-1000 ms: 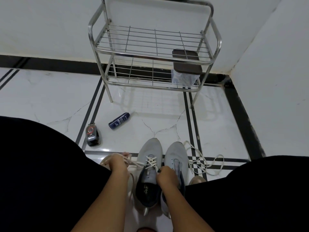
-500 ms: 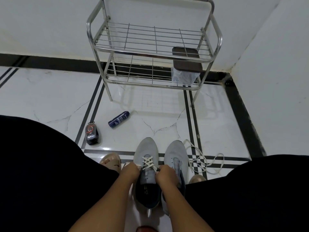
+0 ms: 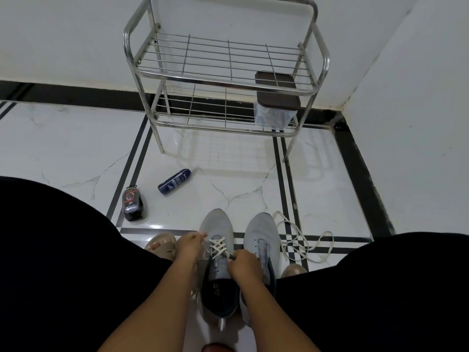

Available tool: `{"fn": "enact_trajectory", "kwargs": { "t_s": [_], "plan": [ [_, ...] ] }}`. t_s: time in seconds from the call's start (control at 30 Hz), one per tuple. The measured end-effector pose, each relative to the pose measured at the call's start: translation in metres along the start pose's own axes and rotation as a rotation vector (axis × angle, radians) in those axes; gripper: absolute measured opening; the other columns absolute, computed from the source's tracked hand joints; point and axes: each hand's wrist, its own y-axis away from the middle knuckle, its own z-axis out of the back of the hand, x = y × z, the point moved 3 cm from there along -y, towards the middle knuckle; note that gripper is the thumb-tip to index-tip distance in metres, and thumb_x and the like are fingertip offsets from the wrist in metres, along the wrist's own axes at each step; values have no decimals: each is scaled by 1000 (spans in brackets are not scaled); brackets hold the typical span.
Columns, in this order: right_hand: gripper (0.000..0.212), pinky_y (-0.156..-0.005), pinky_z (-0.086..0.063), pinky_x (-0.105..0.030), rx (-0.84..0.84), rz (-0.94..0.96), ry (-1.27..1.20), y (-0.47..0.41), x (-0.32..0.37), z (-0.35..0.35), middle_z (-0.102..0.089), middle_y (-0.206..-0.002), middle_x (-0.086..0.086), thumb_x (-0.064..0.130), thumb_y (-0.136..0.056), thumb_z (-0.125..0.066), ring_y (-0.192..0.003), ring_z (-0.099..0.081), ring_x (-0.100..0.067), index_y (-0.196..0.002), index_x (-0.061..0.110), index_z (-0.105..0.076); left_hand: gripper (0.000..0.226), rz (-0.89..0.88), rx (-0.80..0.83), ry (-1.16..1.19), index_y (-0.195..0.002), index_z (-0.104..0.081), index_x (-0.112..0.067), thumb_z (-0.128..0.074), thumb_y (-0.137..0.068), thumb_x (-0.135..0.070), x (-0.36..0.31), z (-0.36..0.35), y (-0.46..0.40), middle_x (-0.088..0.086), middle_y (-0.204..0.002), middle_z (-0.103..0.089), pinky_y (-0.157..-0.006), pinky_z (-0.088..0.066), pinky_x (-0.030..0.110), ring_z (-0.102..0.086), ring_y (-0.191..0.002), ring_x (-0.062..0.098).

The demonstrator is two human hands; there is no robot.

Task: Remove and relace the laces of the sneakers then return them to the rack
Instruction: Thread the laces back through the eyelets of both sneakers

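Pinching the lace (image 3: 220,247) on the left sneaker (image 3: 218,252), both hands' grips: left hand (image 3: 189,246), right hand (image 3: 245,264).

a white-walled corner with a glossy marble-look floor

plain white walls (image 3: 76,34) meet in a corner at the upper right, where the right wall (image 3: 418,97) runs toward the viewer. a black skirting band (image 3: 76,95) runs along the base of the back wall and turns down the right side. the floor (image 3: 63,148) is white polished tile with thin grey veins and crack-like lines, crossed by paired black inlay stripes (image 3: 132,168) that meet in a small checker pattern (image 3: 291,242). light is soft and dim, with a pale sheen on the tiles (image 3: 154,226).
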Motion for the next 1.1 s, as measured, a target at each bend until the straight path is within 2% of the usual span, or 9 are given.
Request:
{"fn": "enact_trajectory", "kwargs": {
  "t_s": [0.1, 0.17, 0.27, 0.4, 0.5, 0.67, 0.87, 0.97, 1.1],
  "plan": [
    [52, -75, -50, -29, -214, -3, -251, 1, 5, 18, -70, -95, -5, 57, -94, -39, -91, -64, -25, -92, 17, -71, 19, -224, 30, 121, -94, -70, -12, -53, -96, -20, -38, -1, 17, 2, -96, -66, -83, -43, 28, -59, -95, 18],
    [57, -79, -55, -37, -261, -2, -614, 3, 15, 35, -71, -84, -3, 58, -95, -35, -82, -67, -22, -79, 16, -70, 17, -352, 107, 130, -89, -70, -16, -54, -96, -21, -65, 0, 31, 1, -90, -70, -83, -47, 27, -63, -90, 16],
    [52, -84, -56, -37, -85, -10, -1156, -1, 29, 62, -72, -92, -3, 51, -99, -38, -87, -67, -16, -81, 15, -71, 18, -449, 273, 15, -93, -72, -16, -56, -96, -24, -86, -3, 43, -2, -86, -70, -77, -48, 20, -64, -85, 10],
    [33, -89, -52, -35, 140, 75, -1439, 3, 40, 79, -73, -107, -3, 38, -93, -60, -97, -66, -15, -104, 9, -70, 25, -431, 441, -78, -93, -73, -8, -59, -94, -29, -84, -6, 47, 4, -82, -68, -74, -46, 21, -59, -79, 14],
    [15, -87, -50, -34, 182, 65, -1541, 8, 40, 80, -69, -109, -7, 11, -92, -62, -85, -65, -17, -105, 5, -65, 28, -390, 459, -115, -92, -73, -7, -62, -92, -33, -74, -6, 44, 5, -79, -67, -74, -43, 33, -57, -74, 15],
    [7, -81, -46, -28, 114, -2, -1576, 9, 30, 87, -70, -95, 3, 14, -94, -61, -87, -62, -10, -95, 13, -68, 23, -375, 318, -240, -86, -72, -10, -57, -95, -24, -62, 1, 36, -2, -67, -60, -53, -39, 18, -55, -64, 8],
    [14, -71, -45, -21, -70, -100, -1668, 2, 10, 100, -70, -92, 1, 9, -90, -65, -76, -61, -6, -104, 8, -69, 30, -203, 168, -329, -69, -65, -17, -52, -96, -20, -23, 10, 16, 3, -72, -61, -69, -46, 30, -55, -68, 19],
    [8, -64, -46, -19, -192, -142, -1644, -1, 2, 106, -68, -85, -1, 7, -87, -68, -71, -60, -5, -95, 8, -69, 24, -82, 114, -446, -93, -72, -10, -51, -95, -22, 1, 11, 8, 12, -103, -68, -90, -49, 35, -63, -101, 30],
    [14, -58, -47, -18, -302, -136, -1653, -8, -6, 111, -65, -81, -1, 7, -87, -67, -68, -59, -7, -100, 4, -69, 33, 10, -75, -498, -127, -60, -11, -48, -97, -20, 11, 19, 8, 10, -130, -58, -96, -45, 30, -56, -120, 25]
  ]
}}
